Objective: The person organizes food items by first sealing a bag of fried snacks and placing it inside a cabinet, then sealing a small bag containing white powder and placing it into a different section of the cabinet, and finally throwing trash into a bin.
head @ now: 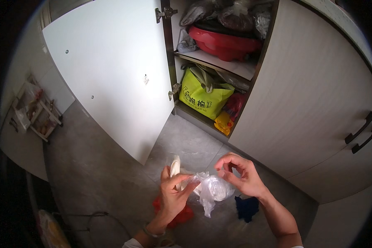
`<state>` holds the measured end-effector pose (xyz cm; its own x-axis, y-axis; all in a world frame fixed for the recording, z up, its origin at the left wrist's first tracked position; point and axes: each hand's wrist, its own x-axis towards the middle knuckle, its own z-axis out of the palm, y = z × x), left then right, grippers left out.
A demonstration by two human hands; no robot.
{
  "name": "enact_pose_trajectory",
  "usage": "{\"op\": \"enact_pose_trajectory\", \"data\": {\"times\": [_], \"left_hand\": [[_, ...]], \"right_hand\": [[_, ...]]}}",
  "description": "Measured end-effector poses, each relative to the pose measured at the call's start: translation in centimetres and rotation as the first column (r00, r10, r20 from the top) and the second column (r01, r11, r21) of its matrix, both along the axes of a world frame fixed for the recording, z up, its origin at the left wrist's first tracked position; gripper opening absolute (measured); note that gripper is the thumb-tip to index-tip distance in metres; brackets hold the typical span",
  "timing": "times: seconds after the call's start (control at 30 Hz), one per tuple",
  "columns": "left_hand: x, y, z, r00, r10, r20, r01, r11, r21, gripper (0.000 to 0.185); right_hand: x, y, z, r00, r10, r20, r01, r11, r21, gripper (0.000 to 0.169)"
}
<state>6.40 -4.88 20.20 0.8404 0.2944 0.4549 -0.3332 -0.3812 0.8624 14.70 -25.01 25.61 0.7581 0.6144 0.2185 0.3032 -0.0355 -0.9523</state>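
My left hand (175, 189) grips a clear plastic bag (215, 187) between thumb and forefinger. The bag is knotted or bunched at its neck and bulges around something pale that I cannot make out. Folded cream fabric (175, 167) rises behind the left fingers and runs towards the bag. Just above the bag's right side is my right hand (240, 175), its fingers curled and a small gap between thumb and forefinger tips. Beneath the hands, a red cloth or bag (181, 215) and a dark blue cloth (247, 208) lie on the grey floor.
A white cabinet door (111, 62) stands wide on the left. Inside the cabinet are a red basin-like container (226, 45), a lime-green tote bag (201, 96) and a yellow bag (224, 123). A closed door (303, 77) is on the right, a wheeled rack (45, 108) far left.
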Motion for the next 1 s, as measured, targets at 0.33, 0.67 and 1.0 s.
{"op": "enact_pose_trajectory", "data": {"times": [0.33,0.67,1.0], "left_hand": [[-0.6,0.8,-0.8,0.997,0.014,-0.074,-0.005,0.993,0.120,0.019],[-0.2,2.0,-1.6,0.995,-0.008,-0.100,0.012,0.999,0.042,0.016],[-0.4,4.0,-4.4,0.971,0.004,-0.238,-0.025,0.996,-0.087,0.018]], "right_hand": [[-1.0,1.6,-0.6,0.963,-0.122,-0.242,0.192,0.937,0.290,0.010],[0.6,-0.3,0.6,0.904,-0.082,-0.420,0.307,0.807,0.504,0.018],[1.1,0.4,-3.1,0.897,-0.164,0.409,0.290,0.919,-0.267,0.012]]}}
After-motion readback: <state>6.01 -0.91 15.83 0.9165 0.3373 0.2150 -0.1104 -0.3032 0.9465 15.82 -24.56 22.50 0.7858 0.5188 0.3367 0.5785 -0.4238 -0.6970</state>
